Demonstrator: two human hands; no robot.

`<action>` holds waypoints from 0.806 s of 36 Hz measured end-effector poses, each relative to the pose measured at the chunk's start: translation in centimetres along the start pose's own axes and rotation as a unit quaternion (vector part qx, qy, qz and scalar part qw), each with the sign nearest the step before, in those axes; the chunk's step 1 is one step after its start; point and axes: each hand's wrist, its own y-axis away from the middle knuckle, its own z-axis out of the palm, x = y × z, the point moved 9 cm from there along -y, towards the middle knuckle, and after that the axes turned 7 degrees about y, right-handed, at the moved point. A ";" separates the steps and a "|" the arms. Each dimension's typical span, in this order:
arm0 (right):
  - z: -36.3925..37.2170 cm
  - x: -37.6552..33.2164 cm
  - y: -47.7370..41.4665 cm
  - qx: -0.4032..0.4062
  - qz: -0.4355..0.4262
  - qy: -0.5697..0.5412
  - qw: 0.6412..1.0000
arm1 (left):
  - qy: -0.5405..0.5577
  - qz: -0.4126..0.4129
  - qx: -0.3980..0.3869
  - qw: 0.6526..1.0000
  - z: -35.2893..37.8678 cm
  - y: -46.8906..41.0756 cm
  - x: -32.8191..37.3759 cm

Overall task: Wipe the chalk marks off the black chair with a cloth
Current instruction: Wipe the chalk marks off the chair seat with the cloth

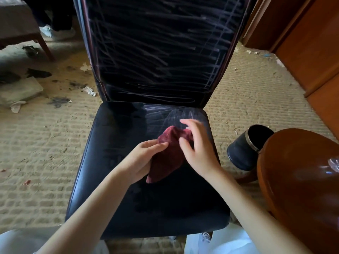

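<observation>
We see glossy black leather-look chair, smooth; dark red knitted-looking cloth, matt; polished round brown wooden table; coarse beige ribbed carpet.

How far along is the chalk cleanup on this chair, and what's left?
Early to midway. Done: the front and left of the seat look free of chalk. In hand: the left hand grips the dark red cloth, while the right hand hovers over its top, over the seat. Left: white streaks at the seat's back right, and the backrest, scribbled nearly all over.
</observation>
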 end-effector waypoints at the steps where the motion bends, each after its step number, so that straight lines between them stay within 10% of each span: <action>1: 1.5 0.1 0.4 -0.057 0.011 -0.046 0.997 | -0.004 0.000 -0.003 1.000 -0.1 -0.1 -0.1; 5: 7.3 1.2 3.1 -0.216 0.061 -0.096 0.970 | -0.018 -0.013 0.019 1.000 -1.7 -0.8 -0.8; 9: 7.6 4.4 2.4 -0.127 0.099 -0.065 0.985 | -0.145 0.002 0.106 0.984 -5.6 -1.4 -1.0; 15: 3.7 13.9 -0.7 0.043 0.186 0.112 0.975 | -0.543 0.078 0.278 0.789 -14.1 -2.3 1.5; 29: 8.1 18.2 -0.3 0.026 0.106 0.334 0.936 | -0.724 0.083 0.218 0.649 -15.3 -6.0 0.3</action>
